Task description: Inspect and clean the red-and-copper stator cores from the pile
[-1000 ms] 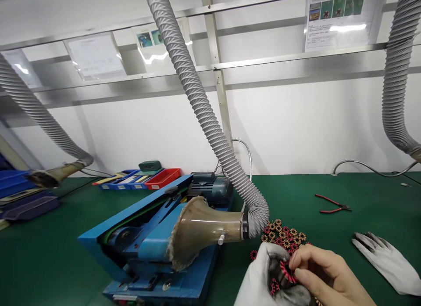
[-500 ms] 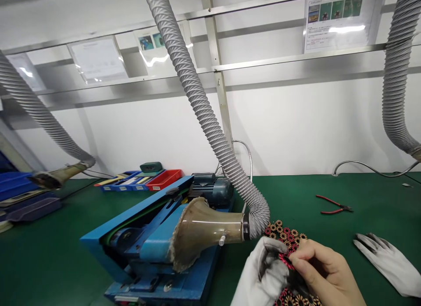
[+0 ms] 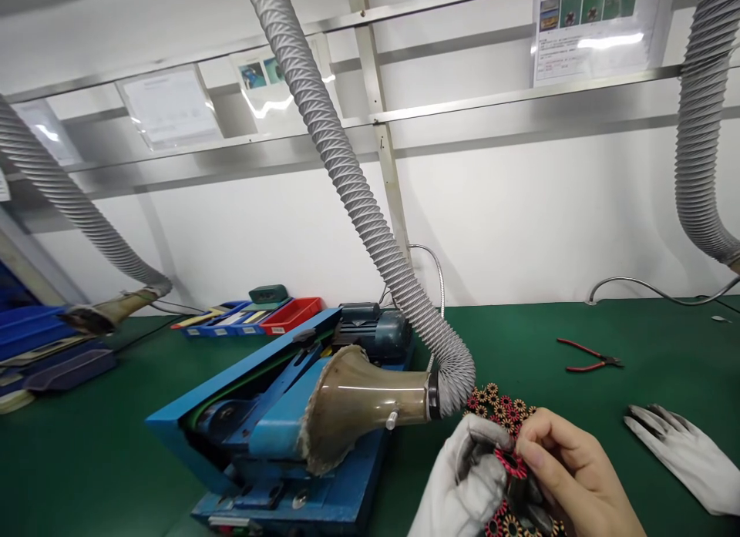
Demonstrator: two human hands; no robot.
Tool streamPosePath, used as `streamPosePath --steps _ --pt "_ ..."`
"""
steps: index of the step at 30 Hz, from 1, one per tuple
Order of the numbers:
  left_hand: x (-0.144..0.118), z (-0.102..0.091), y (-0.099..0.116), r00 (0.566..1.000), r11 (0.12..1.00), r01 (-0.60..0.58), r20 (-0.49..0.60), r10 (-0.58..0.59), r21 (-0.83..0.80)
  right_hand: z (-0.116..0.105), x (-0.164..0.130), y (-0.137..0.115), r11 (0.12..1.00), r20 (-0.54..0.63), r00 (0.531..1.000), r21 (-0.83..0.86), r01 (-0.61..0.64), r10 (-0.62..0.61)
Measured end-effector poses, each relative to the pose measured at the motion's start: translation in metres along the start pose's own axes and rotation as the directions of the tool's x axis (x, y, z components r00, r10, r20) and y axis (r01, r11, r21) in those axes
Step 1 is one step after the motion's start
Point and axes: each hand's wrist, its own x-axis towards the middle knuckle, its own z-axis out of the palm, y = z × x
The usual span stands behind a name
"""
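Note:
A small red ring with radial stripes [image 3: 511, 464], rather like a wound ring coil, is held up between both hands. My left hand [image 3: 465, 475] wears a white glove with blackened fingertips, and its fingers are closed on the ring's left side. Bare, my right hand [image 3: 572, 471] has thumb and forefinger pinched at the ring's right edge; its other fingers are curled and partly hidden. Behind and below the hands lies a pile of similar red and tan rings [image 3: 491, 394], partly covered by them.
Left of my hands stands a blue belt sander [image 3: 271, 437] with a horn-shaped suction hood [image 3: 364, 398] on a grey hose [image 3: 358, 190]. Red-handled pliers [image 3: 590, 357] and a white glove [image 3: 682, 456] lie to the right. Small bins [image 3: 292, 315] stand at the back.
The ring has turned so that its face and open centre show more clearly. My right fingers have shifted slightly up and away from its middle. The view has moved a little.

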Motion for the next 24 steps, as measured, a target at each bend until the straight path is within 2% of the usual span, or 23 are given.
streamPosePath --steps 3,7,14,18,22,24 --pt "0.0 0.001 0.001 1.0 0.999 -0.007 0.028 0.009 -0.041 0.002 -0.001 -0.001 0.999 0.019 1.0 -0.028 0.025 -0.024" --pt "0.0 0.003 0.003 1.0 0.999 -0.003 0.0 0.003 -0.048 0.002 -0.002 -0.001 0.993 0.012 0.999 -0.103 0.051 -0.05" --pt "0.0 -0.001 -0.001 1.0 0.999 0.015 0.026 -0.015 -0.028 0.008 -0.002 -0.007 0.997 -0.057 0.998 -0.072 -0.029 0.025" --pt "0.001 0.001 -0.003 0.999 0.999 -0.036 -0.04 0.037 0.011 0.0 -0.001 -0.004 0.981 -0.147 0.985 -0.18 0.067 -0.094" --pt "0.001 0.003 -0.006 1.0 0.991 0.011 0.004 -0.011 -0.13 -0.018 -0.003 0.005 0.973 -0.142 0.977 -0.19 0.129 -0.157" --pt "0.0 0.004 -0.004 0.999 0.986 0.018 -0.028 -0.023 -0.167 -0.019 -0.005 0.004 0.968 -0.133 0.979 -0.218 0.124 -0.155"
